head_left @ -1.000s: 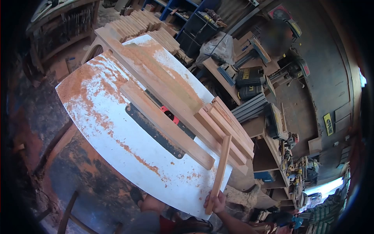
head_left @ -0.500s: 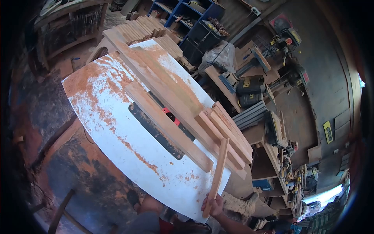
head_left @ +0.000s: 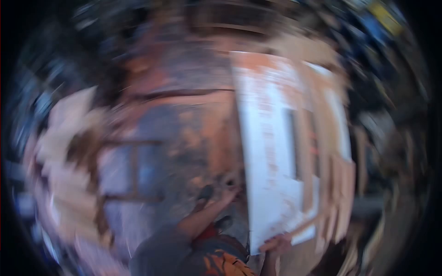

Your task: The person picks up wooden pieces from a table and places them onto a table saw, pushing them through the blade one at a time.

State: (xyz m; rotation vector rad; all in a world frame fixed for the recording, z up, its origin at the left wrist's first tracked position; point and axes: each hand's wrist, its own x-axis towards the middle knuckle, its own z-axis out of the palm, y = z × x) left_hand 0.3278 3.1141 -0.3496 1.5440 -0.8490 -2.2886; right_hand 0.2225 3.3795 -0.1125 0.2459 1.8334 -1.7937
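Note:
The whole view is smeared by motion. My right hand (head_left: 276, 244) is at the near edge of the white, sawdust-covered table (head_left: 262, 184), its fingers closed around the end of a wooden strip (head_left: 305, 226). The strip slants up and right across the table corner, toward other wooden pieces (head_left: 340, 198). My left hand (head_left: 234, 191) hangs low beside the table's left edge, close to a small dark shape; its fingers are too blurred to read. A long board (head_left: 303, 156) lies along the table beside a dark inset plate (head_left: 295, 145).
Stacked pale boards (head_left: 69, 193) stand at the left. Near them is a wooden frame with legs (head_left: 134, 170). Stained floor (head_left: 193, 133) lies between the stack and the table. Blurred shelves and gear fill the right side.
My view has swung left and down, so the table now appears at the right. My left arm has come into view. My right hand still holds the strip, now angled flatter.

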